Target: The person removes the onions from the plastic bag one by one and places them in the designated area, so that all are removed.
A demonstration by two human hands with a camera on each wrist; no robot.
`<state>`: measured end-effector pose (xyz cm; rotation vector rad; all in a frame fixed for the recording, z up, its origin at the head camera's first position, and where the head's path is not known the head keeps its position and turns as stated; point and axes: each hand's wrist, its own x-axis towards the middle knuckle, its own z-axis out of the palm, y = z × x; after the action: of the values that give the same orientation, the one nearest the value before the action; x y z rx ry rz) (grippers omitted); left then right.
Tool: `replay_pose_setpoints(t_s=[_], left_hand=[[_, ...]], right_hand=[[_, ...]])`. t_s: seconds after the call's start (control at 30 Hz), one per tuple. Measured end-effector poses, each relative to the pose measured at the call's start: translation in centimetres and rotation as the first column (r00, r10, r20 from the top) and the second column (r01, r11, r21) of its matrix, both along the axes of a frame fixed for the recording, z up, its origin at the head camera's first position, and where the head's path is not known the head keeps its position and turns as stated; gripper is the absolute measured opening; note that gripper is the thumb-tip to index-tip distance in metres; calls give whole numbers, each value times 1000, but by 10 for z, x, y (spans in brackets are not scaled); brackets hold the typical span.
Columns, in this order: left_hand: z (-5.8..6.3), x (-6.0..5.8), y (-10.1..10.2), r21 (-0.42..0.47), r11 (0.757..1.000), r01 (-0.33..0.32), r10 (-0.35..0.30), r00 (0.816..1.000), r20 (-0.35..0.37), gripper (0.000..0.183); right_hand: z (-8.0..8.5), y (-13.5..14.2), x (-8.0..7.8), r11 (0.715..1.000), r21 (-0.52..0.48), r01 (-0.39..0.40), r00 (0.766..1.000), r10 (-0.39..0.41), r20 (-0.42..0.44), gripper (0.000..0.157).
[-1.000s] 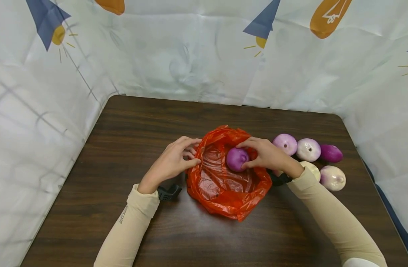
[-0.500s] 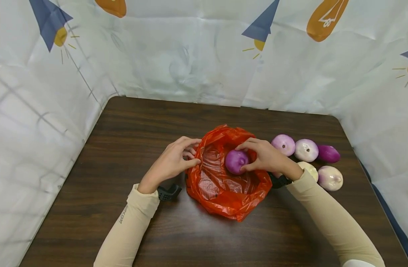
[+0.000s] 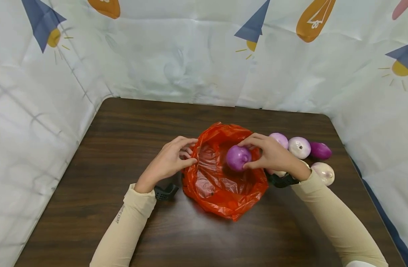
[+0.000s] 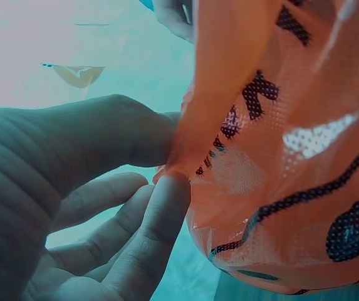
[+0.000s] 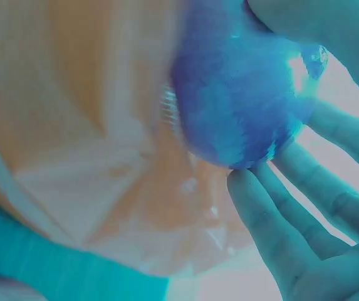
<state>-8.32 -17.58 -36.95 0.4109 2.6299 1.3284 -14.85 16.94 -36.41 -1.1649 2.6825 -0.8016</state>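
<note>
A red plastic bag (image 3: pixel 220 207) stands with its mouth spread wide at the middle of the table. My left hand (image 3: pixel 168 159) pinches the bag's left rim between thumb and forefinger, which the left wrist view shows close up, along with dark print on the bag's side. Over the bag's mouth, near its right rim, my right hand (image 3: pixel 272 154) holds a shiny purple onion (image 3: pixel 236 159) by thumb and fingertips. In the right wrist view the onion (image 5: pixel 242 94) appears bluish beside the bag's wall (image 5: pixel 72 175), with the fingers curved around its far side.
Right of the bag lie several peeled onions: a pale one (image 3: pixel 299 148), a dark purple one (image 3: pixel 320 150), a cream one (image 3: pixel 324 173) and others partly behind my right hand and wrist. White printed sheets (image 3: pixel 197 55) enclose the dark wooden table (image 3: pixel 150 115).
My right hand and the purple onion have shifted slightly up and right relative to the bag. The head view has turned a little right. My left hand keeps its hold on the rim.
</note>
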Motion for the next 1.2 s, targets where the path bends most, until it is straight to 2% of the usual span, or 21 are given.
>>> replay_pose_setpoints(t_s=[0.2,0.43,0.8,1.2], left_hand=[[-1,-1,0,-1,1000,10,-10,1000,-1,61],[0,-2,0,1,1000,11,-11,1000,3,62],[-3,-4,-1,8,1000,13,-13,1000,-10,61],[-4,-6,-2,4,1000,14,-14,1000,-10,60]], right_hand=[[11,16,6,999,-45,19,998,-21,-56,57],[22,37,14,992,-107,70,997,-72,-12,57],[27,71,29,987,-88,134,988,-141,-70,69],[25,99,43,978,-121,169,986,-168,13,66]])
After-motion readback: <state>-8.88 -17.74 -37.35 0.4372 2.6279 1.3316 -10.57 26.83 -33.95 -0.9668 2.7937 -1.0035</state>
